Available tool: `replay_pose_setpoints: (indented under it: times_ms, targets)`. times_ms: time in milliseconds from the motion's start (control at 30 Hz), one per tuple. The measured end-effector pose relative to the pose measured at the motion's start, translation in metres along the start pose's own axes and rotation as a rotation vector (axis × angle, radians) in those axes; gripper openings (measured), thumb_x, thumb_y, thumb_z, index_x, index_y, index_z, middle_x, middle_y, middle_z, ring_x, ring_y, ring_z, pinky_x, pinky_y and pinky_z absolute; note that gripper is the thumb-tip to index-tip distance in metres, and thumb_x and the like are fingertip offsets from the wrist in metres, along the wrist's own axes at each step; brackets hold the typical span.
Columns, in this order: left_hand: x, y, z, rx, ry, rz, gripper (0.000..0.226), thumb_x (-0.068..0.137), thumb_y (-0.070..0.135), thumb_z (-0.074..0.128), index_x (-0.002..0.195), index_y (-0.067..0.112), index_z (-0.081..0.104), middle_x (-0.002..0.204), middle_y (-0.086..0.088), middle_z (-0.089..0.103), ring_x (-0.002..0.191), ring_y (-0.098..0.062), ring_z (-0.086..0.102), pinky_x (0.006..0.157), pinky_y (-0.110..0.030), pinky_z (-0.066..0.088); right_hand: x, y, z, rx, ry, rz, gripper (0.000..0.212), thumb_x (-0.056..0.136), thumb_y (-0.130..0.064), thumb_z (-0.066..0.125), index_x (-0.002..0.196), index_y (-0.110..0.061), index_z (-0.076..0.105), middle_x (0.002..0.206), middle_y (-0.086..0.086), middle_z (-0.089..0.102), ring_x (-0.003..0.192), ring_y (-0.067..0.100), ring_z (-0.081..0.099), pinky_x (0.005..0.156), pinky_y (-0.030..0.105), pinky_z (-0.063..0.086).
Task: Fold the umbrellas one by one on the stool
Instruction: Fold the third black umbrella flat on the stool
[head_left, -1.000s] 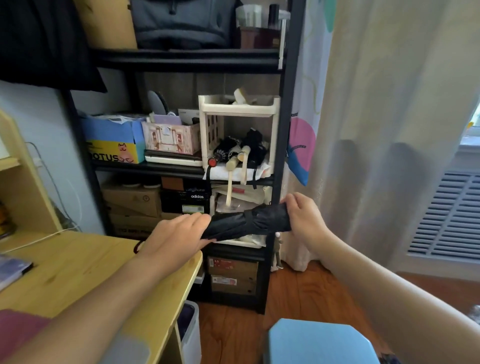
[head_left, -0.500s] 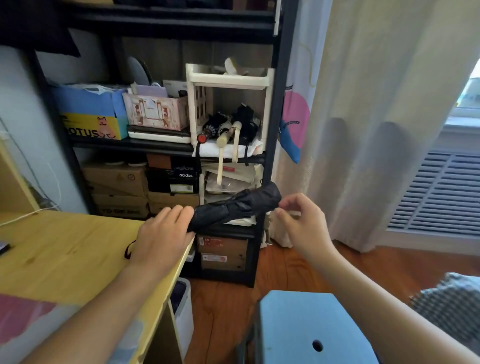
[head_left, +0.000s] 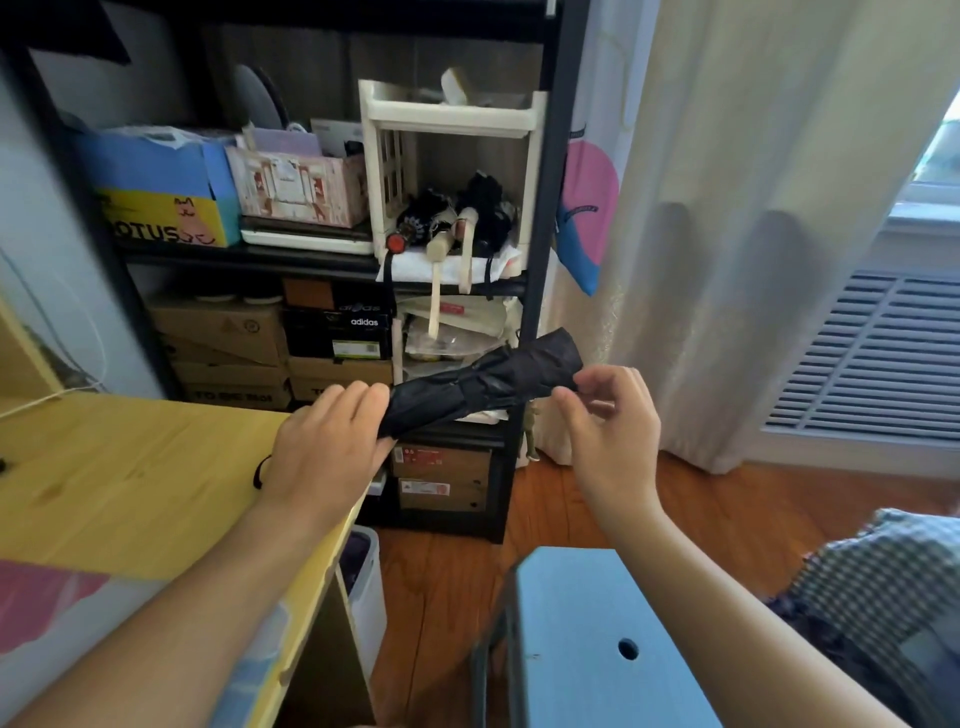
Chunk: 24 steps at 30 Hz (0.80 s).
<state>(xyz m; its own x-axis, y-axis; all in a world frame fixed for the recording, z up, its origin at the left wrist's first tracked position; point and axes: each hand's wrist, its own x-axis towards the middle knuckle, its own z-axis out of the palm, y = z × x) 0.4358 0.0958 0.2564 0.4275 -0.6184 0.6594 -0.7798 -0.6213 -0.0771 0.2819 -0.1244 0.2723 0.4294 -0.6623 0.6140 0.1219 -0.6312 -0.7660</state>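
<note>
a blue stool (head_left: 582, 623) stands on the wooden floor (head_left: 447, 571) beside the yellow table (head_left: 130, 478). behind, a black shelf (head_left: 540, 260) carries boxes (head_left: 218, 332) and folded umbrellas (head_left: 467, 218).

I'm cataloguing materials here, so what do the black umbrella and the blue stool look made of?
Black umbrella: thin woven fabric, probably nylon or polyester, matte with a faint sheen on its creases. Blue stool: likely moulded plastic, smooth, evenly coloured, with a round hole in the seat.
</note>
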Motion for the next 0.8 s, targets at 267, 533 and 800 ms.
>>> replay_pose_setpoints:
  times_ms: [267,533,800]
  targets:
    - [0.0,0.003,-0.002,0.033,0.003,0.035,0.048,0.076,0.019,0.085,0.114,0.008,0.058,0.093,-0.005,0.063,0.083,-0.028,0.062,0.057,-0.038,0.054,-0.003,0.0,-0.008,0.038,-0.01,0.068,0.019,0.089,-0.011,0.078,0.086,-0.024,0.065,0.088,-0.002,0.064,0.08,0.005,0.059,0.071,0.013,0.047]
    - [0.0,0.005,0.0,0.013,-0.035,0.023,0.05,0.079,0.019,0.084,0.118,0.011,0.054,0.095,-0.004,0.062,0.085,-0.026,0.062,0.057,-0.038,0.055,-0.013,0.009,-0.015,0.077,-0.009,-0.193,0.011,0.086,0.007,0.076,0.084,-0.002,0.07,0.094,0.004,0.07,0.092,0.013,0.067,0.078,0.024,0.056]
    - [-0.001,0.005,-0.003,0.037,0.014,0.051,0.052,0.075,0.017,0.086,0.116,0.008,0.054,0.094,-0.007,0.062,0.084,-0.028,0.062,0.057,-0.038,0.053,-0.007,-0.008,-0.021,0.091,-0.098,-0.021,0.024,0.09,-0.001,0.074,0.104,-0.018,0.067,0.092,-0.009,0.068,0.084,0.01,0.065,0.077,0.022,0.054]
